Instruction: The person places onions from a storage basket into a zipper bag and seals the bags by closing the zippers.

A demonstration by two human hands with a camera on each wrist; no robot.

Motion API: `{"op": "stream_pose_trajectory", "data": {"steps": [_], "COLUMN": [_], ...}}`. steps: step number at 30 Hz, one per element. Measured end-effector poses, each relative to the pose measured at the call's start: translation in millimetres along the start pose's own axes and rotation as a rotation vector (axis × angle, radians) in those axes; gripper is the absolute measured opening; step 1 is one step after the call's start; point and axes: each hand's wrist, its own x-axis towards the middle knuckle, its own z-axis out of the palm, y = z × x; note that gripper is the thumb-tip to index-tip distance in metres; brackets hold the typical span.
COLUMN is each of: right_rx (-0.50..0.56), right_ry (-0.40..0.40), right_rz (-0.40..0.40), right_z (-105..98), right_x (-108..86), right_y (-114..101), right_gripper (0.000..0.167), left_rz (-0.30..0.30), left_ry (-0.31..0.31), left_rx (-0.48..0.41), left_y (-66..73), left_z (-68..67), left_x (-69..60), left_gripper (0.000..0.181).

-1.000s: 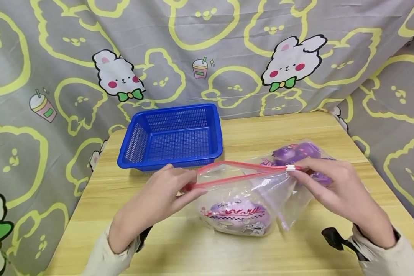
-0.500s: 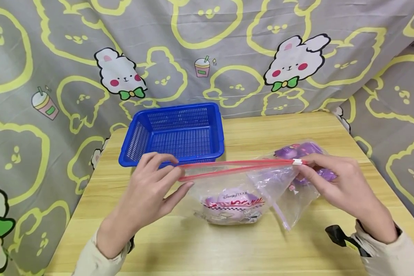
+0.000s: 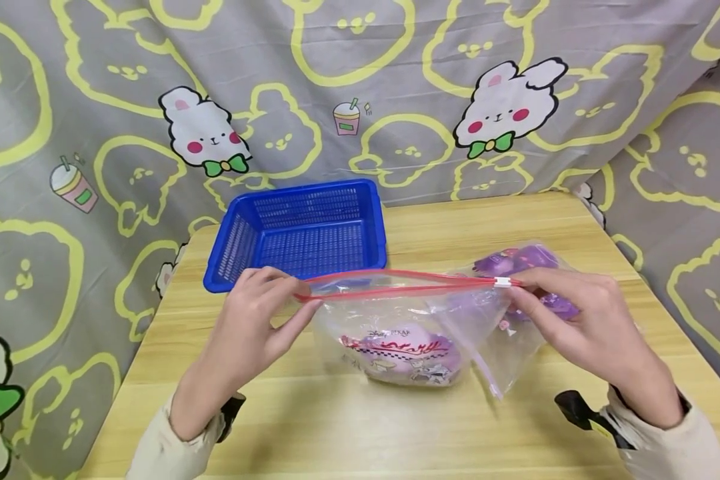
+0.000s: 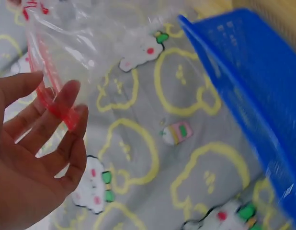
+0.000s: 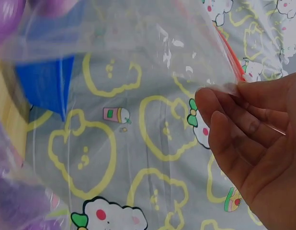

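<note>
A clear zip bag with a red zip edge and printed lettering hangs between both hands, its mouth partly parted. Purple rounded things lie in its bottom; their kind is unclear through the plastic. My left hand pinches the left end of the red edge, which the left wrist view also shows between thumb and fingers. At the other end, my right hand pinches the edge beside the white slider. Behind that hand lies a second clear bag with a lilac zip, holding purple things.
A blue perforated basket stands at the back left of the wooden table. A grey patterned cloth hangs behind and at the sides. Dark straps with black pieces sit at both wrists.
My left hand has shifted left along the red edge, loosened its fingers, then taken hold at the left end. The right hand stays at the slider. The bag is stretched wider.
</note>
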Motion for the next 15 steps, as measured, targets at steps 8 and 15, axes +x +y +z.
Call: {"op": "stream_pose_trajectory", "data": {"steps": [8, 15], "right_rx": [0.023, 0.063], "right_ry": [0.021, -0.054], "right_rz": [-0.147, -0.228], "right_z": [20, 31], "right_x": [19.8, 30.1], "right_y": [-14, -34], "right_gripper": [0.037, 0.030], "left_rz": [0.103, 0.306], "left_ry": [0.250, 0.255], "left_rx": [0.014, -0.084], "left_y": [27.6, 79.2], "left_z": [7.0, 17.3], "left_x": [9.2, 35.1], "left_gripper": [0.030, 0.028]}}
